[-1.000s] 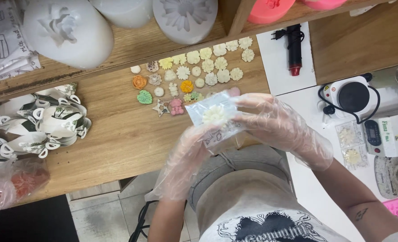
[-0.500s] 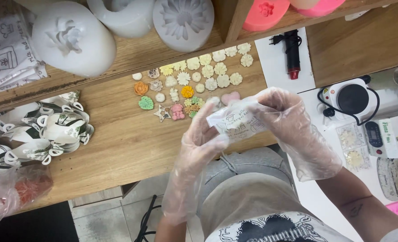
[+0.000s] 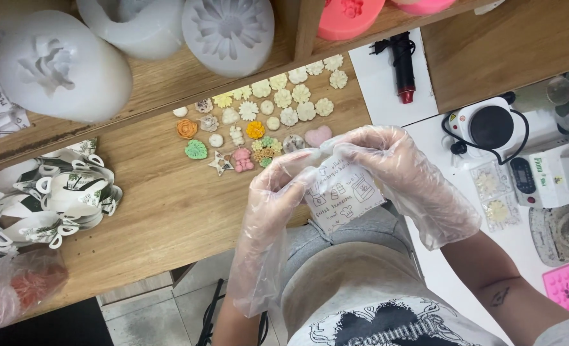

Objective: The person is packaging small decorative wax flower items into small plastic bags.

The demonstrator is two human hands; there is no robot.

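Observation:
Both my hands wear loose clear plastic gloves. My left hand [image 3: 278, 198] and my right hand [image 3: 399, 173] together hold a small clear packet with a printed card [image 3: 343, 195] over the front edge of the wooden table [image 3: 156, 211]. Its card side with small drawings faces up. The fingers of both hands pinch the packet's top edge. Just beyond the hands lie several small moulded flower and figure pieces [image 3: 259, 118] in cream, yellow, orange, green and pink.
Large white moulds [image 3: 60, 67] and pink moulds [image 3: 348, 13] sit on a shelf at the back. A black glue gun [image 3: 403, 67], a small hotplate [image 3: 489, 125], a scale [image 3: 563, 230] and bagged pieces [image 3: 495, 198] lie on the white table at right. Stacked patterned cups [image 3: 66, 192] stand at left.
The packet has been turned over: a pale flower showed through it before, now the printed card faces up. Both hands moved closer together at its top edge.

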